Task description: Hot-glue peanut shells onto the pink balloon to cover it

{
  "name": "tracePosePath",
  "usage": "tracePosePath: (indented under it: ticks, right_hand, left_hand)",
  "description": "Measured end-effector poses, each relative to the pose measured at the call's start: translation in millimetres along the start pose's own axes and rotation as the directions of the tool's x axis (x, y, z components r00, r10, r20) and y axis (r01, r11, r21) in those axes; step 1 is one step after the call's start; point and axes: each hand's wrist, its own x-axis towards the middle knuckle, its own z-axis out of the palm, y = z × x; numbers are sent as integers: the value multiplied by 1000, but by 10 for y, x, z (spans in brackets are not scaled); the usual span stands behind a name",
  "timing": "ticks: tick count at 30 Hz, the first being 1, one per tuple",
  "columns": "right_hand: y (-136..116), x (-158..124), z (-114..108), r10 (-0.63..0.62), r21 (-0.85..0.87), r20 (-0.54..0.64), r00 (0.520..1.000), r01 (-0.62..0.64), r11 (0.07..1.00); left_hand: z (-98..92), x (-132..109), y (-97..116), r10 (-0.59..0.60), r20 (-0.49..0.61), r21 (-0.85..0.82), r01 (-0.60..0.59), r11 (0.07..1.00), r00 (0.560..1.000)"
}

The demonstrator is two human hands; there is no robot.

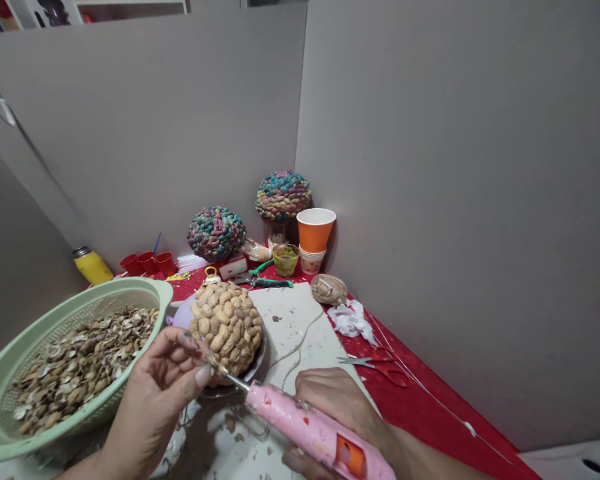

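My right hand (337, 400) is wrapped round a pink hot glue gun (295, 417), its metal nozzle pointing up and to the left. The thumb and fingers of my left hand (163, 383) pinch a small peanut shell (213, 362) at the nozzle's tip. Just behind them, a ball covered with peanut shells (227, 327) rests in a dark, shiny bowl (264, 357). Part of a lilac balloon (183, 313) shows at the ball's left side. To the left stands a green colander (165, 290) holding many loose shells (87, 370).
Behind are two painted shell balls (217, 233), an orange cup (316, 233), a jar (285, 260), pliers (265, 283) and red cups (147, 263). A twine ball (329, 290), crumpled plastic (351, 320) and scissors (380, 365) lie right. Grey walls (430, 167) enclose the red-covered table (430, 427).
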Motion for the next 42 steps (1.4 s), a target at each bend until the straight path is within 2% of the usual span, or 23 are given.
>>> tracePosePath:
  ticks: [6,11,18,21,24,28,30,31,34,36,39,42]
  right_hand:
    - [-7,-5,-17,-7,-57,17,1000,8,998]
    - [-14,-29,-29,14,-33,85,996,-11,999]
    - [18,-44,-14,42,13,96,995,-43,999]
    - [57,-54,-30,45,-14,50,998,-44,999]
    - [153,-72,-64,65,-60,-10,998,-65,996]
    - [394,-115,-113,194,-147,-84,977,-204,968]
    - [530,-132,-129,332,-241,-38,943,-331,912]
    - [592,-136,-134,420,-285,22,907,-397,873]
    - [743,-144,-127,645,-406,241,725,-528,745]
    - [818,-158,-104,698,-451,305,648,-547,705]
    - [899,-199,-60,716,-479,350,604,-541,691]
    - [939,-233,-39,720,-489,400,567,-533,691]
  left_hand:
    - [16,6,13,14,-7,-29,-14,999,1000]
    - [29,-5,20,9,-14,-36,-9,999,1000]
    - [34,0,121,19,-52,-23,-20,1000,998]
    - [-16,-12,252,87,-148,15,-85,996,985]
    - [-80,-38,391,209,-231,83,-195,977,950]
    - [-156,-46,470,312,-230,194,-271,943,922]
    - [-180,-28,459,320,-191,252,-268,930,928]
    - [-186,-15,448,306,-176,278,-251,927,935]
    - [-182,19,405,219,-155,309,-163,937,963]
    - [-171,30,383,153,-123,294,-111,949,981]
    - [-166,33,370,95,-57,291,-75,954,994]
    - [-181,34,377,91,-44,312,-73,947,995]
